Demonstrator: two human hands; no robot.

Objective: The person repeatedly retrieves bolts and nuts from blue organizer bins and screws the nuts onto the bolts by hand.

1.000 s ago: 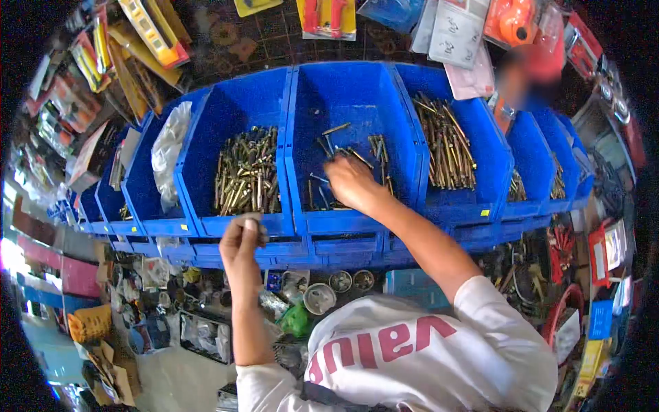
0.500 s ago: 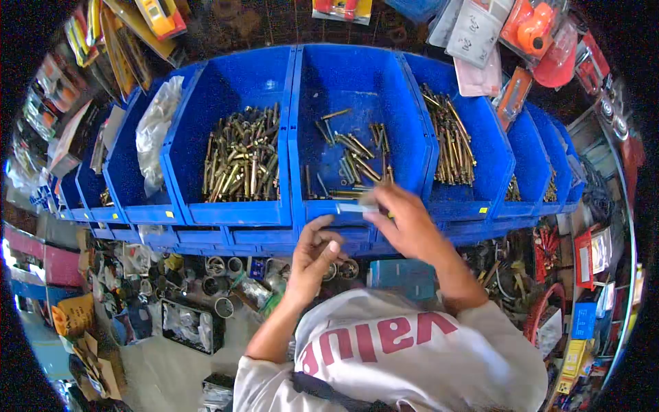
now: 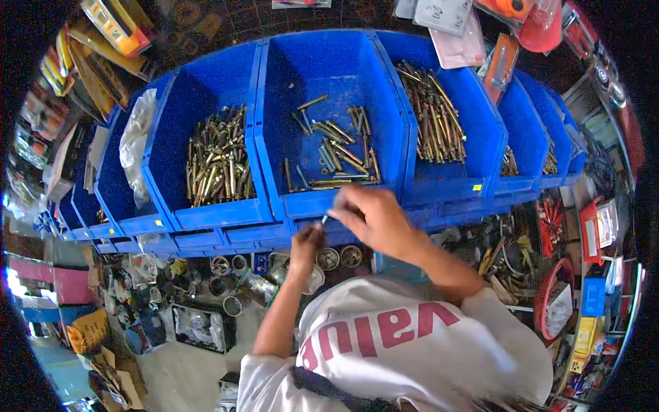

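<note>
My left hand (image 3: 305,248) is closed in front of the middle blue bin, its fingertips pinching a short silvery bolt-like piece (image 3: 325,220). Just above and to the right, my right hand (image 3: 374,218) has its thumb and curled fingers closed at the upper end of this piece. Blur and the fingers hide most of it. Behind the hands, the middle bin (image 3: 334,204) holds loose bolts (image 3: 336,147), scattered, some brassy and some grey. A heap of brassy bolts (image 3: 218,161) fills part of the bin to the left. Longer bolts (image 3: 436,123) lie in the bin to the right.
Further blue bins (image 3: 525,123) curve away on both sides, one with a clear plastic bag (image 3: 139,144). Packaged goods (image 3: 501,65) hang above. Below are round containers (image 3: 328,259), a black crate (image 3: 202,328) and a red-rimmed round basket (image 3: 553,299).
My right hand has moved left and brought the silvery piece to my left hand. My left fingers, loosely curled before, are now closed on it. The view has shifted slightly.
</note>
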